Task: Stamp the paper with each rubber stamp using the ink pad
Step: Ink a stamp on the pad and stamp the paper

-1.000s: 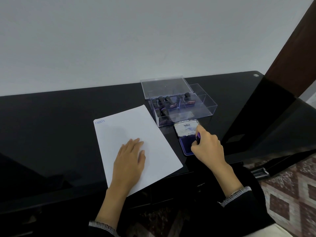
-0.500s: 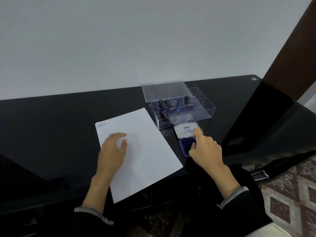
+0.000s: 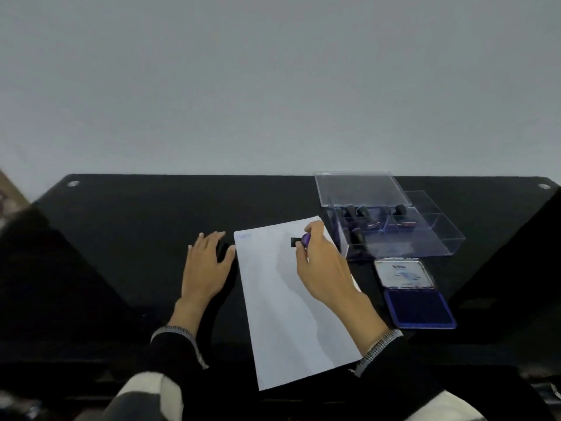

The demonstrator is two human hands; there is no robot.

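The table is glossy black. The paper is white, with a faint blue mark at its far left corner. The stamp is black with a purple top. The ink pad is deep blue, its lid white. The box is clear plastic. The sleeves are black with striped grey cuffs.

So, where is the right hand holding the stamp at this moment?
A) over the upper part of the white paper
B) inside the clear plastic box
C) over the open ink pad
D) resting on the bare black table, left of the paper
A: the right hand pinches the stamp over the top part of the paper, while the ink pad lies apart, to its right.
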